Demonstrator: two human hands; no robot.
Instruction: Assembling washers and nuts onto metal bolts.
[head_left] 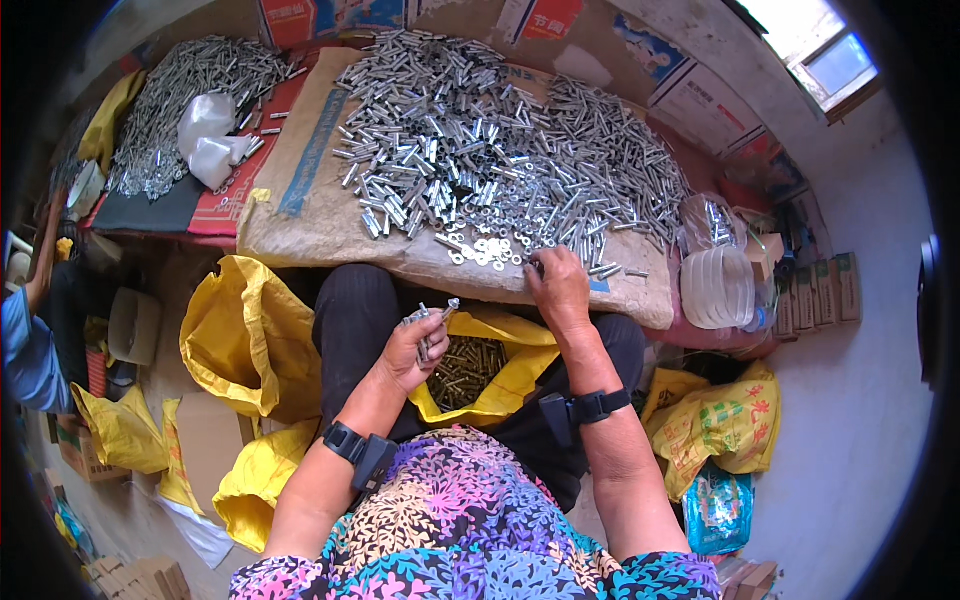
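My left hand (408, 352) is closed around a few silver metal bolts (451, 306), their ends sticking out above and below my fingers. It is over a yellow woven bag (530, 362) between my knees, which holds many brass-coloured metal pieces (466, 372). My right hand (560, 288) bends down at the near edge of the table, fingers drawn together; what they pinch is hidden. Just left of it lie bright flat washers (490, 250). Beyond spreads a big heap of silver metal tubes and rods (450, 130).
Another heap of metal rods (200, 80) and clear plastic bags (207, 135) lie at the far left. Clear plastic tubs (717, 288) stand right of the table. Yellow sacks (250, 335) sit at my left, another sack (725, 415) at my right. A person's blue sleeve (35, 350) shows far left.
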